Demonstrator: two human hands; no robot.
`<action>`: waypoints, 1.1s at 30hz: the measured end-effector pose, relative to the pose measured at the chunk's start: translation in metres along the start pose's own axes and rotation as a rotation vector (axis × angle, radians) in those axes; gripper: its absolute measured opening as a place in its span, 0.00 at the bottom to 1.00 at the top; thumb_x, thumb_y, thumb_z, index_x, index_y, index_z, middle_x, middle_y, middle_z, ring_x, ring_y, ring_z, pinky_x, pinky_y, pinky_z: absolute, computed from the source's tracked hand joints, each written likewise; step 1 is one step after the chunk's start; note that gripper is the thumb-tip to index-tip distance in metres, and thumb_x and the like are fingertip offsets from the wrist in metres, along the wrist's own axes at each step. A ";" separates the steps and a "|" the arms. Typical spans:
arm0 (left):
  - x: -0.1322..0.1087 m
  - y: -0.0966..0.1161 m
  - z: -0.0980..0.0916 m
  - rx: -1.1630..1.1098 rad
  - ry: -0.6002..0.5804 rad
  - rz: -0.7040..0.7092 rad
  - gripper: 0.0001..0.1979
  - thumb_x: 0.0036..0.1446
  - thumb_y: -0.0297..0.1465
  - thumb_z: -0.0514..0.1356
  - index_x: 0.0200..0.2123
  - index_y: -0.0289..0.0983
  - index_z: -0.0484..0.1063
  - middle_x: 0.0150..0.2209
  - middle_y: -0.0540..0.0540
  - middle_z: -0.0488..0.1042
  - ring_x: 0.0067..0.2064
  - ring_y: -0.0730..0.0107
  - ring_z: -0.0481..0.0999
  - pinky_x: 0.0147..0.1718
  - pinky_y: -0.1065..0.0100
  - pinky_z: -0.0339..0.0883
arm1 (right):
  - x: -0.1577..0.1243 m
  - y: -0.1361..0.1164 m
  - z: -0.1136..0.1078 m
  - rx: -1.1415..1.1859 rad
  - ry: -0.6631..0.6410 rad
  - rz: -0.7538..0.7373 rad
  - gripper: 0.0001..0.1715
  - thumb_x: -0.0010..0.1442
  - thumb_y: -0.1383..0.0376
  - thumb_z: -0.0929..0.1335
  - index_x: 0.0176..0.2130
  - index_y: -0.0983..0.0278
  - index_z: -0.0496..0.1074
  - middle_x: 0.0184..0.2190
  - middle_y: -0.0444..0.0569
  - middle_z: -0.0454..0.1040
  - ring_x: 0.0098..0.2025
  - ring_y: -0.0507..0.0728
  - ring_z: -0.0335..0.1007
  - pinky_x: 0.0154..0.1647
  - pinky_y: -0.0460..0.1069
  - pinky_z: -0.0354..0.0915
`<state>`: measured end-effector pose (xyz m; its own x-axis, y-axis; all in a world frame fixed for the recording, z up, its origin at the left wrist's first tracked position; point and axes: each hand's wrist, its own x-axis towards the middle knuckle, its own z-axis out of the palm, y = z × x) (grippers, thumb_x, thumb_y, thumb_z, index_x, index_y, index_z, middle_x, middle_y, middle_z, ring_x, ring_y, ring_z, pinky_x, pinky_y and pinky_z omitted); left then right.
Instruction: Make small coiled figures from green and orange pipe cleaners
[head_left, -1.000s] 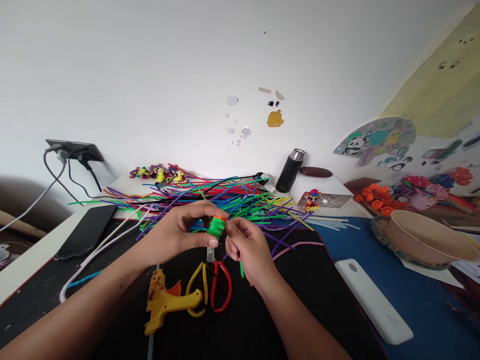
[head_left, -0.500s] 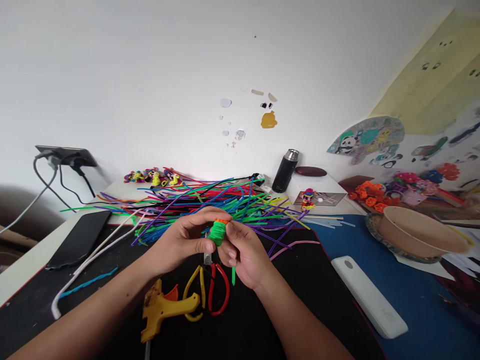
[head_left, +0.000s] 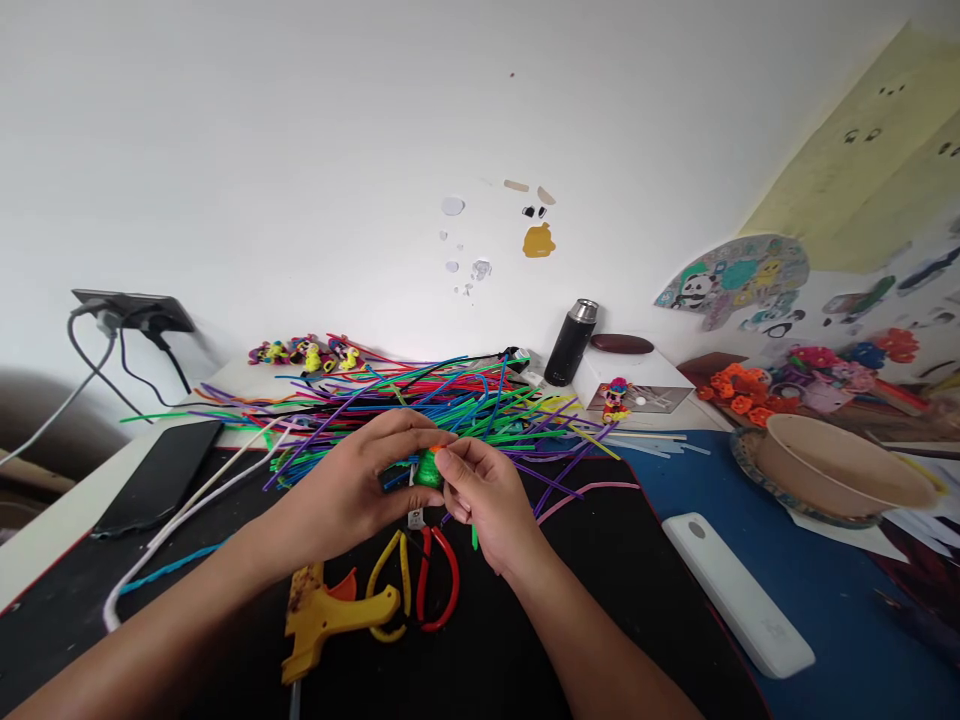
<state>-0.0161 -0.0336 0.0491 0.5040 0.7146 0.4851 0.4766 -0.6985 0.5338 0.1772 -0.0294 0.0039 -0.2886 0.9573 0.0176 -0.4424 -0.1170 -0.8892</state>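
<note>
Between my two hands is a small green coil of pipe cleaner (head_left: 428, 470) with an orange edge on top. My left hand (head_left: 375, 475) pinches it from the left, thumb below and fingers above. From the right, my right hand (head_left: 487, 500) presses its thumb and fingers against the coil, hiding much of it. A green pipe cleaner end sticks out below my right hand. Just under the hands lie pliers (head_left: 439, 590) with one red and one yellow handle. A yellow glue gun (head_left: 330, 615) rests beside them on the black mat (head_left: 480, 670).
A heap of colourful pipe cleaners (head_left: 420, 395) spreads behind the hands. A black phone (head_left: 157, 475) lies left, a white oblong case (head_left: 739, 595) right. Farther back stand a black flask (head_left: 571, 342), a small figure (head_left: 616, 400) and a beige bowl (head_left: 847, 470).
Both hands have turned the green coil, and its orange edge shows less now. My right hand has shifted slightly up and covers more of it. The left forearm sits a little higher.
</note>
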 end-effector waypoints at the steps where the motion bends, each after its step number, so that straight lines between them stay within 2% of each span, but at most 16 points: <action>1: 0.001 0.000 0.000 0.001 0.000 0.002 0.19 0.69 0.39 0.70 0.60 0.45 0.81 0.55 0.39 0.82 0.56 0.52 0.82 0.56 0.56 0.79 | 0.000 0.001 0.000 -0.001 -0.003 -0.001 0.29 0.54 0.44 0.82 0.31 0.62 0.72 0.16 0.32 0.58 0.16 0.46 0.48 0.19 0.45 0.45; 7: 0.003 -0.001 -0.005 -0.008 0.003 0.031 0.15 0.69 0.36 0.69 0.56 0.41 0.82 0.52 0.39 0.83 0.55 0.55 0.84 0.54 0.61 0.79 | 0.000 0.001 -0.001 -0.049 -0.041 0.005 0.29 0.56 0.43 0.81 0.34 0.62 0.73 0.16 0.32 0.59 0.16 0.47 0.50 0.18 0.45 0.46; 11: 0.003 -0.004 -0.010 -0.010 -0.012 0.015 0.15 0.69 0.39 0.69 0.55 0.40 0.82 0.53 0.38 0.83 0.54 0.55 0.84 0.53 0.62 0.79 | -0.001 -0.003 0.000 -0.119 -0.039 0.001 0.31 0.55 0.40 0.80 0.33 0.62 0.73 0.16 0.33 0.60 0.17 0.47 0.51 0.19 0.46 0.46; 18: 0.004 -0.016 -0.017 0.019 -0.045 -0.037 0.16 0.68 0.44 0.69 0.52 0.40 0.83 0.52 0.39 0.83 0.53 0.55 0.84 0.53 0.61 0.79 | -0.003 -0.006 -0.001 -0.251 -0.026 -0.049 0.30 0.62 0.40 0.76 0.31 0.61 0.72 0.15 0.34 0.60 0.17 0.48 0.52 0.20 0.46 0.48; 33: 0.006 -0.027 -0.015 -0.042 -0.070 -0.125 0.18 0.64 0.46 0.71 0.51 0.41 0.85 0.50 0.41 0.84 0.52 0.55 0.85 0.51 0.62 0.79 | -0.003 -0.007 -0.003 -0.288 -0.013 -0.066 0.26 0.64 0.43 0.75 0.31 0.61 0.73 0.15 0.34 0.60 0.17 0.48 0.52 0.20 0.46 0.49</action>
<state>-0.0370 -0.0102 0.0484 0.4922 0.7904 0.3648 0.5090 -0.6012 0.6160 0.1834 -0.0307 0.0084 -0.2788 0.9567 0.0835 -0.2018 0.0266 -0.9791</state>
